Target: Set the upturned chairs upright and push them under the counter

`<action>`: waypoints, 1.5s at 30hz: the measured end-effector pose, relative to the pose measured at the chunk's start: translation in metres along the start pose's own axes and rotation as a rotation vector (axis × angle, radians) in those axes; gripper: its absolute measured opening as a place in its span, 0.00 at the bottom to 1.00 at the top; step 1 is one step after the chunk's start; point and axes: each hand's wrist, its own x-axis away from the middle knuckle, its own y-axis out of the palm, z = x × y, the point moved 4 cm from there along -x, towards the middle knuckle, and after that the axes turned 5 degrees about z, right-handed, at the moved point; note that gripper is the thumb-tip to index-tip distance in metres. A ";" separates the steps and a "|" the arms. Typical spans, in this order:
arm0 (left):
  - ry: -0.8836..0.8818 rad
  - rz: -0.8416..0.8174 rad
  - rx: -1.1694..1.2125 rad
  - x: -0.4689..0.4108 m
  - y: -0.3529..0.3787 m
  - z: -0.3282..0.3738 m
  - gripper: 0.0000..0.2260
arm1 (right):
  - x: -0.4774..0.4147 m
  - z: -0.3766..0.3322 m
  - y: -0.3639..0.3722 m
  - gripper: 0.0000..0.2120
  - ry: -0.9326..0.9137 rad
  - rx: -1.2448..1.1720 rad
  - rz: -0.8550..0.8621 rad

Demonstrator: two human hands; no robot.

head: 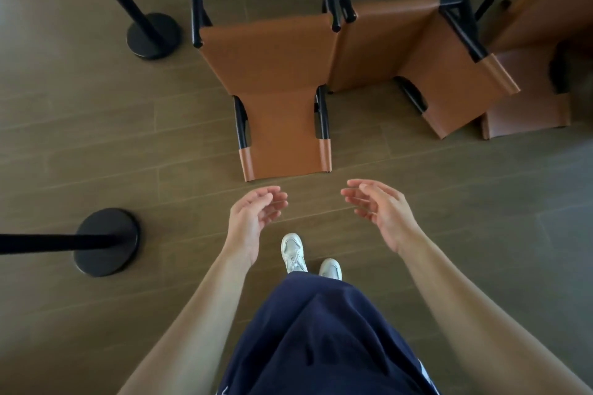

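Observation:
Three chairs with tan leather seats and black metal frames lie tipped over on the floor, backrests toward me and legs pointing away. The nearest chair lies straight ahead, a second chair beside it on the right, and a third chair at the right edge. My left hand and my right hand hover side by side just short of the nearest chair's backrest. Both hands are relaxed with loosely curved fingers, palms facing each other, and hold nothing. No counter shows in this view.
A black barrier post with a round base stands at the upper left. Another black barrier post base stands at the left, its pole running off the left edge. My white shoes stand on the brown plank floor.

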 end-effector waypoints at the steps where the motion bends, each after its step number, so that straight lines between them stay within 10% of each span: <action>1: -0.001 0.005 0.009 -0.007 -0.002 0.004 0.10 | -0.007 -0.003 0.006 0.12 0.003 0.003 -0.005; 21: 0.006 0.029 0.075 -0.192 0.017 0.010 0.09 | -0.201 -0.002 0.080 0.11 0.060 0.005 -0.001; 45: 0.269 0.051 -0.277 -0.571 -0.006 -0.219 0.09 | -0.598 0.297 0.118 0.09 0.149 -0.163 -0.037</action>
